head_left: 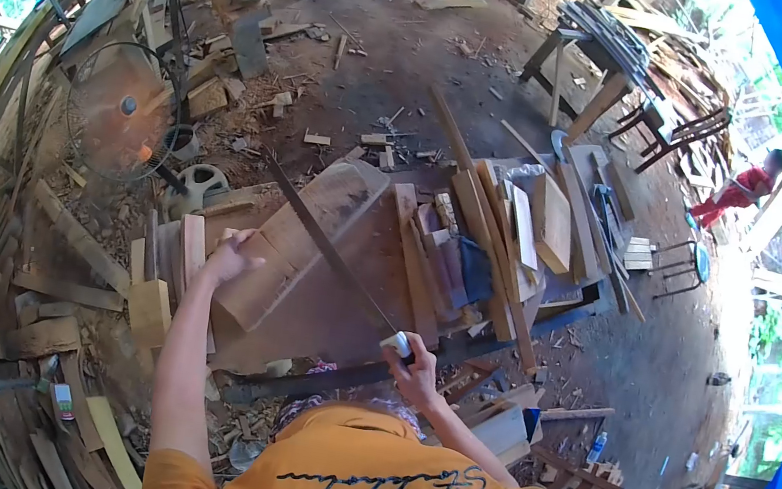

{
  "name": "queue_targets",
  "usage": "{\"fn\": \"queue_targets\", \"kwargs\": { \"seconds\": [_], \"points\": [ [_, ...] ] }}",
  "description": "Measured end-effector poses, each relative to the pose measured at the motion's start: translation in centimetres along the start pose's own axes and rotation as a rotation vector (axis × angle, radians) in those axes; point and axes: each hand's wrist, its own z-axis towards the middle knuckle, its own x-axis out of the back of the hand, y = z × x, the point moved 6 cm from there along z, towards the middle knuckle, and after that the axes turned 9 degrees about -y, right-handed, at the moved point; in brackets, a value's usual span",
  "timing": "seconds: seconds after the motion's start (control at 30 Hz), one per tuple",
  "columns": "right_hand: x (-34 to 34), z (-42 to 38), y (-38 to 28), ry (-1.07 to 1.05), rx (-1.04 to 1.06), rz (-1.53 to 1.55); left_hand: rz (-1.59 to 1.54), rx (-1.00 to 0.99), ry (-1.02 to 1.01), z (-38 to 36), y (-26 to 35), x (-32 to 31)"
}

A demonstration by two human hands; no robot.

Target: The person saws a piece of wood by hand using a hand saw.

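Grip of the right hand [417, 375]: fingers curled round the handle, pinching it firmly. That of the left hand [229, 259] is loose, its fingers spread at the near left edge of the slab; how hard they press, I cannot tell.

Largest first: the bench [328, 326] carries everything, with a pile of sawn offcuts [472, 247] to the right of the slab. The thick wooden slab [297, 231] lies flat and slantwise on it. I judge it heavy and rigid, rough enough not to slip easily, and hard to damage; take it by its long edges, with a palm on top to steady it.

Next comes the handsaw [325, 245], its long, narrow blade reaching across the slab. Whether the teeth touch the wood is unclear. It should be light, with a thin blade that could flex or whip sideways, so it is best held only by the white handle [395, 343], fingers clear of the teeth.
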Motion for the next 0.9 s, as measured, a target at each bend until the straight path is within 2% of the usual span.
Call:
{"fn": "queue_targets", "kwargs": {
  "seconds": [0.2,0.3,0.37,0.4,0.43,0.5,0.53,0.7,0.9],
  "points": [
    [-1.7,1.0,0.7,-0.061,-0.025,-0.024,0.111,0.146,-0.024,0.5,-2.1,-0.7],
    [-2.8,1.4,0.8,-0.107,-0.038,-0.032,-0.051,0.092,0.047,0.1,-2.7,-2.8],
    [-3.2,2.1,1.0,-0.105,0.001,-0.085,0.268,0.266,0.352,-1.5,0.3,-2.7],
    [-3.3,2.5,0.0,-0.094,0.080,-0.138,0.377,0.293,0.468,-1.9,1.0,-3.3],
    [-3.7,2.9,0.3,-0.107,0.086,-0.140,0.370,0.302,0.476,-1.6,1.4,-4.0],
    [-4.3,3.6,0.4,-0.106,0.163,-0.264,0.349,0.372,0.773,-2.5,2.4,-4.3],
    [-4.5,4.0,0.5,-0.119,0.166,-0.266,0.349,0.365,0.838,-2.5,3.0,-4.7],
    [-5.3,5.4,0.1,-0.127,0.258,-0.365,0.403,0.366,0.940,-2.5,4.5,-5.3],
    [-6.0,6.2,0.3,-0.171,0.343,-0.448,0.462,0.533,0.826,-1.7,3.4,-5.6]
  ]
}}
